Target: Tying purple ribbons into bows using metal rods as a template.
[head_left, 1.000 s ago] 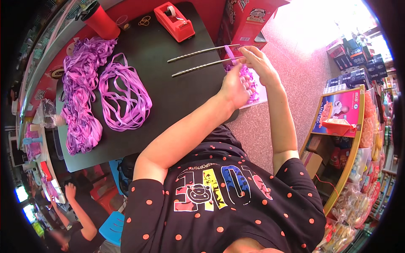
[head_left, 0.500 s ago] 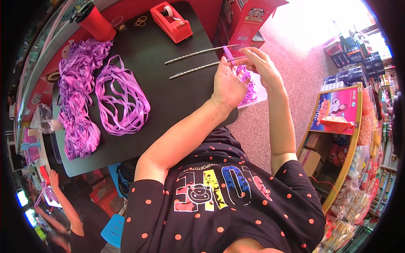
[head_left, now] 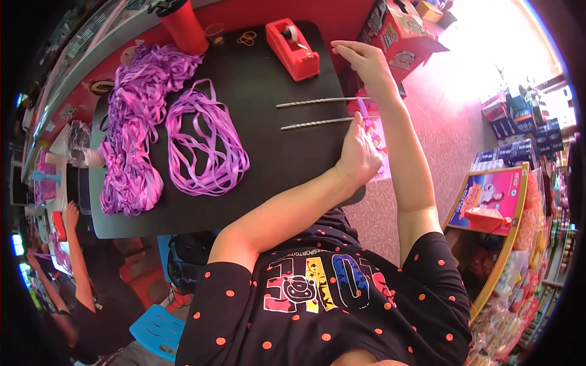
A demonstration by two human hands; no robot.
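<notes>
Two thin, spiral-twisted metal rods (head_left: 314, 125) lie side by side over the right part of the black table. A short purple ribbon (head_left: 362, 108) crosses them near their right ends. My left hand (head_left: 361, 152) is closed at that ribbon, its thumb tip against it, just beyond the table's right edge. Above the rods, my right hand (head_left: 372, 72) is raised with its fingertips drawn close together; anything between them is too small to tell. My right forearm partly hides the rod ends. Below the left hand, more purple ribbon (head_left: 381, 146) shows in a pale container.
A loose ring of purple ribbon (head_left: 207, 146) and a long tangled heap (head_left: 131, 134) cover the black table's (head_left: 281, 165) left side. At its far edge stand a red tape dispenser (head_left: 296, 52), rubber bands (head_left: 246, 38) and a red cup (head_left: 185, 30). Another person's arm (head_left: 76, 256) shows lower left.
My right hand has lifted off the ribbon, away toward the far side. My left hand stays by the ribbon on the rods. The whole view has shifted, moving the table rightward.
</notes>
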